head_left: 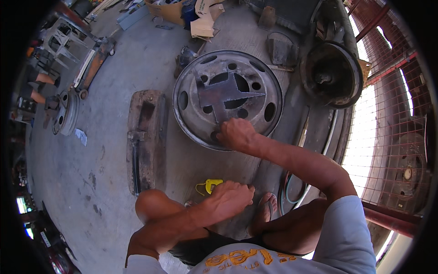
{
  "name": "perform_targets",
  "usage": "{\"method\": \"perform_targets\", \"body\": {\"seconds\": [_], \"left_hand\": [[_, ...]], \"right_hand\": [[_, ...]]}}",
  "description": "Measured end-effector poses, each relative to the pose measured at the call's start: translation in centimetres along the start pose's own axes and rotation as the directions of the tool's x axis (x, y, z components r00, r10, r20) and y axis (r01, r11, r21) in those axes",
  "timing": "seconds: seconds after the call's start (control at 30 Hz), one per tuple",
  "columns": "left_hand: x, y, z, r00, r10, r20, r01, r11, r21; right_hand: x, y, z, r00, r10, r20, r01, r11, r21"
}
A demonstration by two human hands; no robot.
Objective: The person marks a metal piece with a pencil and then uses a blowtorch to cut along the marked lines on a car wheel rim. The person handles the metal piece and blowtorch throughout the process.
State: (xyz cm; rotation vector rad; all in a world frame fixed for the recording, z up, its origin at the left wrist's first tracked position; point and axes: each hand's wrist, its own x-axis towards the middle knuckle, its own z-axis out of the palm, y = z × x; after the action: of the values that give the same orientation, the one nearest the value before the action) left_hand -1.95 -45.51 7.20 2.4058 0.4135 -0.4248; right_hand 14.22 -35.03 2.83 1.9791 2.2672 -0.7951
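Wheel (68,112) on floor (105,164), far left. Next over, long rusty metal block (153,125), near end by the person's left knee (155,205). Yellow tool (213,185) with a loop, just beside left hand. Dark cut plate (221,95) lying across the holes of a big grey rim (194,122). Left hand (230,197): fingers curled in, can't tell if it holds anything. Right hand (238,134): pinching plate's near end, over rim's near edge. Farther right, dark hollow drum (315,75), then red mesh (392,105).

Matt, rough-edged metal plate (216,95); dull metal wheel (256,105); soft cloth shirt (344,228)
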Motion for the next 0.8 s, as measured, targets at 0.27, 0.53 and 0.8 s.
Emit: {"method": "perform_targets", "body": {"seconds": [0.27,0.53,0.8], "left_hand": [[-0.6,0.7,-1.4,0.989,0.002,-0.145,-0.001,1.0,0.009],[0.9,-1.2,-0.7,0.991,-0.004,-0.134,0.002,1.0,-0.015],[1.2,-1.8,-0.2,0.992,0.026,-0.126,-0.029,0.999,-0.023]], "right_hand": [[-3.6,6.1,-0.4,0.985,0.166,-0.056,-0.166,0.986,0.0],[-6.2,7.9,1.1,0.955,0.231,-0.184,-0.215,0.971,0.101],[-5.1,7.3,2.7,0.947,0.228,-0.227,-0.191,0.966,0.176]]}}
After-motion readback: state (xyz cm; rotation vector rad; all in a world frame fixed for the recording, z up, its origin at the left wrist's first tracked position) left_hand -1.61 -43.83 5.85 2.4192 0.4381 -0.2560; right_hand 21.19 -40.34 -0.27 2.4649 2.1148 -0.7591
